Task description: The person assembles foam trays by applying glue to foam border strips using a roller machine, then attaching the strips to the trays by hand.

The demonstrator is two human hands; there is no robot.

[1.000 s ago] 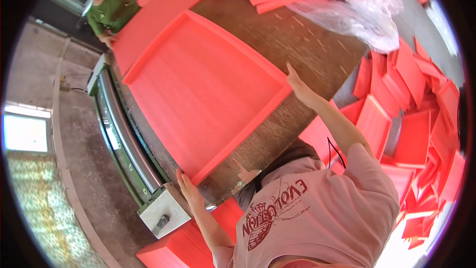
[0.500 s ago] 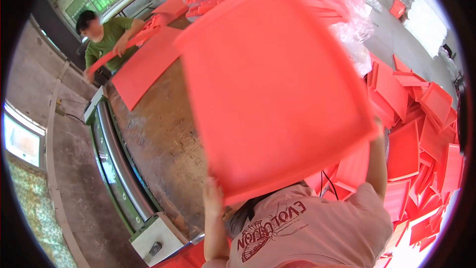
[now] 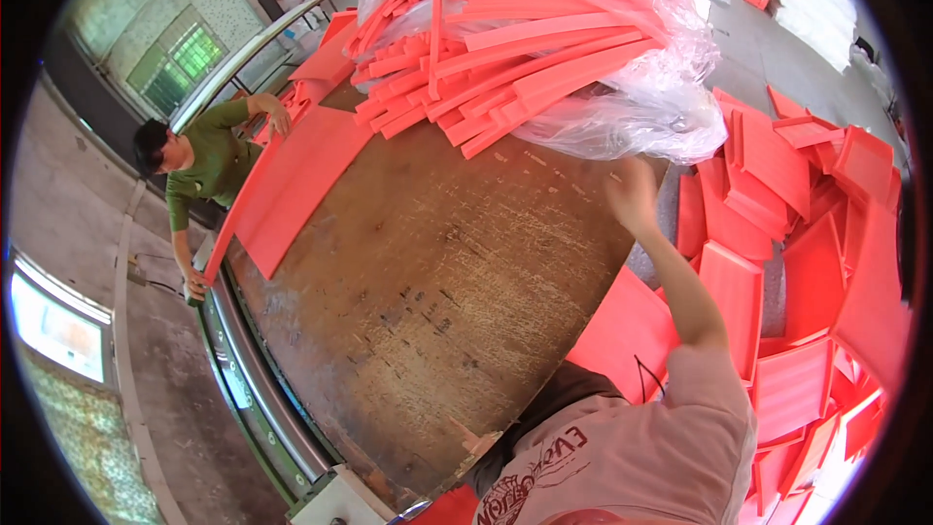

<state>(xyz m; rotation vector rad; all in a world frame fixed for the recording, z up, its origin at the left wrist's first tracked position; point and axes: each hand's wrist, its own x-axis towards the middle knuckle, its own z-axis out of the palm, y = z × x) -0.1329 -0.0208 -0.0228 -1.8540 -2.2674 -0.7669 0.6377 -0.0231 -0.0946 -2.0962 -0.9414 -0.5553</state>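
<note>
My right hand (image 3: pixel 630 196) reaches across the far right part of the worn brown table (image 3: pixel 437 282), just below the crumpled clear plastic (image 3: pixel 622 126). Its fingers look stretched out and somewhat blurred, with nothing held in them. My left hand is out of sight. On the table beyond lies a heap of red foam strips (image 3: pixel 544 49), partly wrapped in that plastic. To the right, a large red foam panel (image 3: pixel 875 301) rests on a pile of others.
At the left a co-worker in green (image 3: pixel 216 160) holds a long red foam sheet (image 3: pixel 248 190) by both ends, above a flat red sheet (image 3: pixel 316 175). A metal roller (image 3: pixel 262 379) runs along the table's left edge. Tumbled red foam pieces (image 3: pixel 758 165) cover the floor at right.
The big red panel has left my hands, and a large panel now lies on the right pile. My left hand has gone from view. The co-worker's sheet has swung lower, toward the roller.
</note>
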